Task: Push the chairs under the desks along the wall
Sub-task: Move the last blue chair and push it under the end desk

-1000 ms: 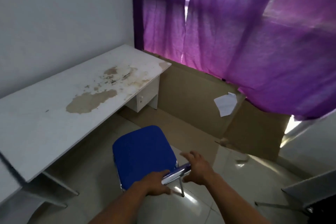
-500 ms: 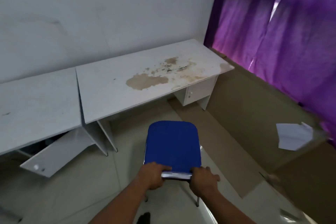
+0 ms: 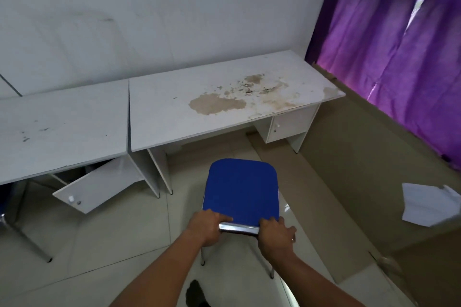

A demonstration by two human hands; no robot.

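A blue-seated chair [image 3: 240, 188] with a chrome frame stands on the floor in front of the stained white desk [image 3: 174, 117]. My left hand [image 3: 208, 228] and my right hand [image 3: 275, 234] both grip the chrome bar at the chair's near edge. The chair's front edge lies just short of the desk's front edge, facing the gap between the desk's left leg panel and its drawer unit [image 3: 289, 124]. A second white desk [image 3: 62, 127] adjoins on the left.
A loose cabinet door [image 3: 99, 185] hangs tilted under the left desk. Another chair's metal leg [image 3: 27, 239] shows at far left. Purple curtains [image 3: 399, 57] cover the right wall, cardboard sheets [image 3: 349, 182] lie on the floor, and white paper [image 3: 429, 203] rests at right.
The view has swung left from the curtains toward the desks. The chair has turned square to the stained desk and moved nearer it, both hands now gripping its rear bar.
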